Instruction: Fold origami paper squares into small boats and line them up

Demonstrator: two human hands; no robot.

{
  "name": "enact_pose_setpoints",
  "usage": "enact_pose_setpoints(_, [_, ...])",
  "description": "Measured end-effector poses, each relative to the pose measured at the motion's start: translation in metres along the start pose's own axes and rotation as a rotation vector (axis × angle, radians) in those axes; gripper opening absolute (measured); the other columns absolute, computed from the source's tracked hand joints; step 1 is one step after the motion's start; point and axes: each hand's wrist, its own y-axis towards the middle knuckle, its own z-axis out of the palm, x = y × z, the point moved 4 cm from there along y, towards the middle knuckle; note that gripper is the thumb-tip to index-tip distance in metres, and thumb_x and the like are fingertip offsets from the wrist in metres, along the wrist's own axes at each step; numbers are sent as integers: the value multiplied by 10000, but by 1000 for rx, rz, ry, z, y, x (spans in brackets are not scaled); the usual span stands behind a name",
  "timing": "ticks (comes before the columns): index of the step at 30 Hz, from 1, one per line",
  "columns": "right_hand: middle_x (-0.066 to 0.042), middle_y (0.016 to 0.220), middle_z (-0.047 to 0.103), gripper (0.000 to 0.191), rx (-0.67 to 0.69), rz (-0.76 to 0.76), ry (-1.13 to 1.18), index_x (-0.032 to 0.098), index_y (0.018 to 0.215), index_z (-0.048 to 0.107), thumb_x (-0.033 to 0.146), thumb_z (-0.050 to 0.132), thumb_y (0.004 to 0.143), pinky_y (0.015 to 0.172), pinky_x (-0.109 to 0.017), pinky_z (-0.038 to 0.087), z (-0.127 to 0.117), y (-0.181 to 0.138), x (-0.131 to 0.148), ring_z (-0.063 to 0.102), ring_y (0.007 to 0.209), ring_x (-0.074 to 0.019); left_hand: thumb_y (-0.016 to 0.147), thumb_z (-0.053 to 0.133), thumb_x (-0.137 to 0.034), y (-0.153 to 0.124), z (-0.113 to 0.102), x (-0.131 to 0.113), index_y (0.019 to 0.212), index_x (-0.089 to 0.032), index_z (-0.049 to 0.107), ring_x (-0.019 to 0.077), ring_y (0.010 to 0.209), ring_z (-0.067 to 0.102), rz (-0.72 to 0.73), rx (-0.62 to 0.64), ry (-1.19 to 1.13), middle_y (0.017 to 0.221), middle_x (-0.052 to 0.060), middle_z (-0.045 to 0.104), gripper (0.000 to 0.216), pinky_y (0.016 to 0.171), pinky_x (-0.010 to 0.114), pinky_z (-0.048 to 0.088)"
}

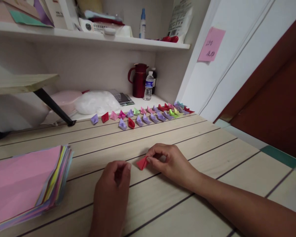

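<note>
Holds a small folded red paper (pixel 142 163) in the right hand (pixel 169 159), pinched closely between thumb and fingertips over the middle of the table (pixel 212 148); cannot tell about contact with the planks. Grips it by one side only, probably to leave the opposite side and its folds exposed. Curls the left hand (pixel 108 189) near the paper but apart from it, with thumb and forefinger bent almost together and nothing visible between; cannot tell about contact between the tips. Seems placed there to face the paper's free side.

Has a stack of coloured paper (pixel 24 177) toward the table's left side, pink on top, likely set off so as not to crowd the hands. Shows small paper boats (pixel 146 119) in uneven rows along the table's far edge, reaching close to the far right corner, perhaps kept there for protection from passing forearms. Beyond that edge, includes a red jug (pixel 139 82) just beside a water bottle (pixel 148 86).
</note>
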Motion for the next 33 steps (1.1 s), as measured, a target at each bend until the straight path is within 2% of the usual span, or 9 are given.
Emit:
enact_pose_setpoints(3, [-17,811,731,132,-20,-7,55,195,816,728,119,624,846,650,-243,475,-1,0,1,651,744,-158,800,570,-464,0,2,-2,768,-237,695,234,754,605,44,53,9,788,41,690,261,754,358,443])
enact_pose_setpoints(8, [-20,826,737,147,-39,-33,123,201,823,730,110,622,864,689,-252,505,-1,-1,4,668,774,-164,821,588,-400,-1,10,0,873,-241,752,240,903,628,70,132,-133,940,49,717,234,830,329,437])
enact_pose_setpoints(12, [-25,849,740,147,-66,-124,70,211,845,727,113,621,875,734,-272,524,-3,-3,10,678,790,-168,815,624,-459,-2,8,0,884,-244,767,219,839,601,-19,127,-262,830,21,701,267,794,300,438])
enact_pose_setpoints(18, [-67,937,750,144,-152,-387,-96,221,963,708,160,583,925,748,-299,539,-7,-11,27,694,857,-187,726,664,-645,-4,6,2,790,-241,788,170,633,491,-171,109,-353,622,-12,582,427,636,285,397])
enact_pose_setpoints(22, [-70,952,749,169,-183,-517,-200,227,1034,695,142,596,928,734,-314,528,-10,-17,35,694,838,-187,623,784,-593,-2,13,7,833,-236,808,121,570,427,-243,169,-546,533,-37,505,415,589,249,351])
enact_pose_setpoints(27, [-80,984,744,190,-131,-580,-201,228,1051,682,120,584,929,725,-330,514,-9,-20,38,679,813,-192,514,889,-501,-1,19,10,866,-179,805,75,513,401,-356,219,-834,468,-50,499,484,585,227,339])
enact_pose_setpoints(33, [-66,974,742,181,-101,-582,-160,237,1027,681,129,569,935,731,-329,510,-9,-16,37,677,809,-189,455,920,-495,0,21,10,803,-180,795,86,527,444,-408,220,-881,511,-22,585,486,593,239,355])
